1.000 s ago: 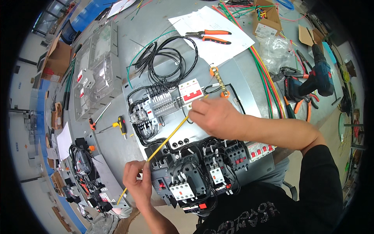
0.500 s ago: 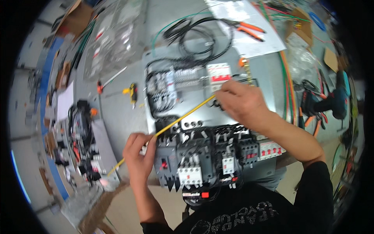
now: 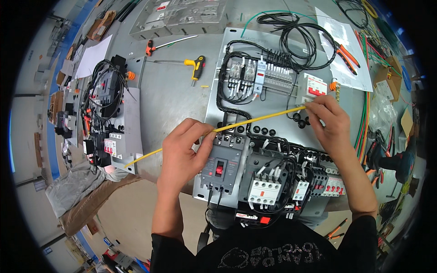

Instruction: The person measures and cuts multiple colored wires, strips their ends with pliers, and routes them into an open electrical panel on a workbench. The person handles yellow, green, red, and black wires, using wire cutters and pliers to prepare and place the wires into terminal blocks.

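Observation:
A stiff yellow wire stretches slantwise above the grey mounting plate. My left hand is closed on it, pinching it between thumb and fingers near the top of the large grey circuit breaker with a red toggle. Beyond that grip, the wire's free end points down to the left. My right hand pinches the other end, just below the white breaker with red levers. Black wiring, contactors and a row of small breakers fill the near part of the plate.
A yellow-handled screwdriver and an orange-and-black one lie left of the plate. Orange-handled pliers rest on paper near coiled black cable. Another wired assembly stands at left, a power drill at right.
The view has swung, so the plate appears farther right. Both hands keep hold of the yellow wire, which now slants less steeply. The right hand sits farther right along the plate.

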Demonstrator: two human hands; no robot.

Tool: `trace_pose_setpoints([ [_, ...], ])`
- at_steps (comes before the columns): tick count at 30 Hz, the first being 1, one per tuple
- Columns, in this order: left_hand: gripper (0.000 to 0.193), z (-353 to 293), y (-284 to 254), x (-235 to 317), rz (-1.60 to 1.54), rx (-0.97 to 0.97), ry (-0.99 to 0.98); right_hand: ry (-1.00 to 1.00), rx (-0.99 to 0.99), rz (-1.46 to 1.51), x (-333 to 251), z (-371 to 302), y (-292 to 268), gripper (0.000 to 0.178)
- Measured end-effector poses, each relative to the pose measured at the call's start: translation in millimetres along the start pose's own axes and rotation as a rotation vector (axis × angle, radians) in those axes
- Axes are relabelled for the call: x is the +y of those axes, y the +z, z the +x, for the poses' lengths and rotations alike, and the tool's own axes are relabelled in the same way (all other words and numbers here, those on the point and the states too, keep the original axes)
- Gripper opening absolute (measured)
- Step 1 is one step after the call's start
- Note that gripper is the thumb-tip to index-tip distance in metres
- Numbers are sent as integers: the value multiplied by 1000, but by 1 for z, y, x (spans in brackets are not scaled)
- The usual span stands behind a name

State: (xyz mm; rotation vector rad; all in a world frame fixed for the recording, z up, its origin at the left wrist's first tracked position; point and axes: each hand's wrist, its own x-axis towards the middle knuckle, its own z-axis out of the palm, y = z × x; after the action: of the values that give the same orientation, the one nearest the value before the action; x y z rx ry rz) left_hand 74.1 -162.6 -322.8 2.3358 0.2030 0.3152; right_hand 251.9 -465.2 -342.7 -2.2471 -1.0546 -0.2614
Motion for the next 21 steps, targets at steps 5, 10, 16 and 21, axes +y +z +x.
trace_pose_setpoints([
  [5, 11, -5, -12, -7, -48, -15, -69, 21, -24, 5, 0, -1, 0, 21],
  [10, 11, -9, -21, -15, -78, -33, -108, 30, -27, 2, 0, -1, 1, 21],
  [16, 10, -11, -27, -20, -88, -34, -131, 30, -42, 0, -3, 1, 0, 22],
  [21, 11, -9, -31, -19, -88, -50, -135, 34, -35, -2, -5, 4, 0, 21],
])
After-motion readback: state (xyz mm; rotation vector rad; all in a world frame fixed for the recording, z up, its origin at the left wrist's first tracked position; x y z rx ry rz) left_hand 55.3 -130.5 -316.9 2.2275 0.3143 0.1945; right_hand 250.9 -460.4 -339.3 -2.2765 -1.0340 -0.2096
